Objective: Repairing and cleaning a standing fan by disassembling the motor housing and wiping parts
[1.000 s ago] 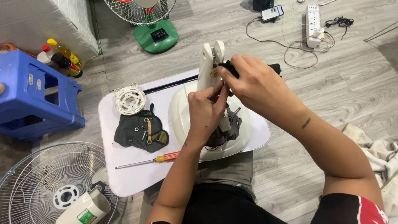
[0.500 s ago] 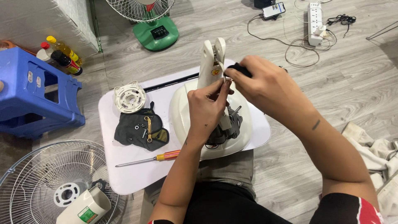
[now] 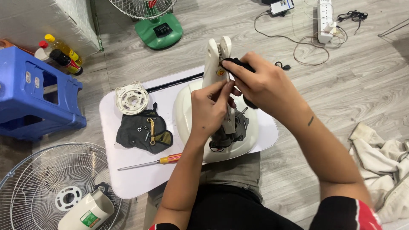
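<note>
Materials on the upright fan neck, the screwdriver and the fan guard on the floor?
Fan neck: looks like cream moulded plastic, smooth with a slight sheen. Screwdriver: bare metal shaft, translucent orange and red handle, probably plastic. Fan guard: thin bright wire spokes, likely plated steel.

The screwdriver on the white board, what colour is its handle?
Red and yellow; the screwdriver shows clearly in the head view.
</note>
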